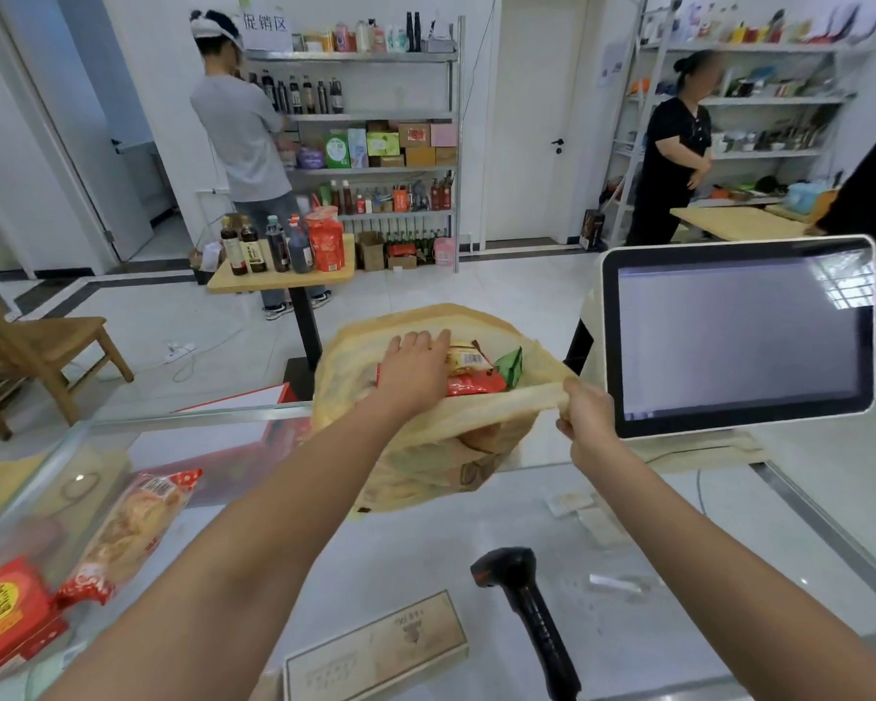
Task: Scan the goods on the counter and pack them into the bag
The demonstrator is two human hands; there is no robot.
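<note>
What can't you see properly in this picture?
Head view:
- Bottom of the bag: its cloudy plastic blurs the goods inside.
- Whatever lies under the left hand: the palm covers it.
- Red box: cut off by the left edge.
- Scanner: its handle runs off the bottom edge.
- Flat box: the print is too blurred to read.

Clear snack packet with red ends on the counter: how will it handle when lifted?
The snack packet is probably floppy: thin crinkled film. Likely light, puffy pieces show through; those may crush. Glossy wrap could slip.
</note>
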